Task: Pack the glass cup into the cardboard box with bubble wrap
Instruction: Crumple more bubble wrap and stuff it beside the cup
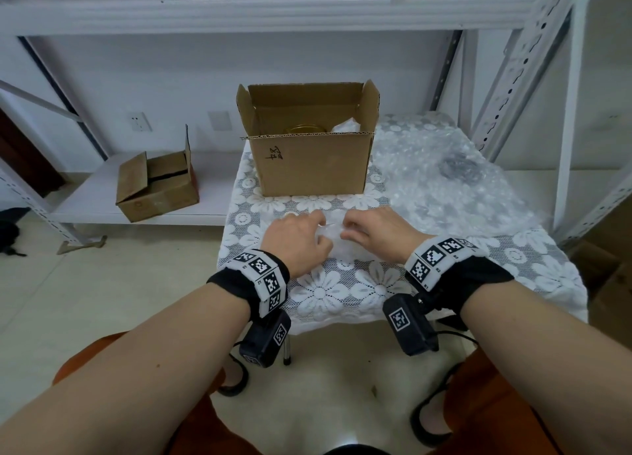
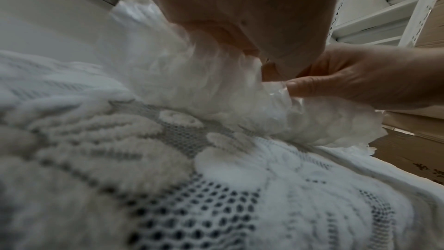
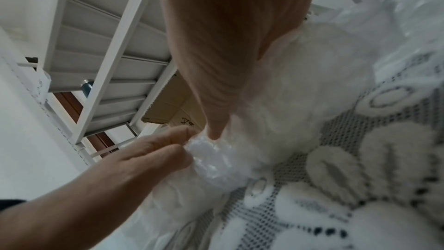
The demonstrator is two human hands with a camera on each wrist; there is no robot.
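Note:
A crumpled bubble wrap bundle [image 1: 334, 240] lies on the lace-covered table [image 1: 325, 290], in front of the open cardboard box [image 1: 309, 163]. My left hand [image 1: 316, 230] grips the bundle's left side with curled fingers. My right hand [image 1: 354, 229] pinches its right side. The left wrist view shows the bundle [image 2: 204, 86] bunched under my left fingers [image 2: 240, 31], with the right thumb [image 2: 302, 85] pressed on the wrap. In the right wrist view the left fingers [image 3: 168, 151] pinch the wrap's end [image 3: 216, 159]. No glass shows through the wrap. Inside the box sit a gold-rimmed round object [image 1: 302, 128] and some wrap [image 1: 347, 126].
A large loose sheet of bubble wrap [image 1: 444, 181] covers the table's right half, with a dark round thing [image 1: 458, 169] under it. A smaller cardboard box [image 1: 155, 189] sits on the low shelf at left. White metal shelving [image 1: 513, 78] stands behind and to the right.

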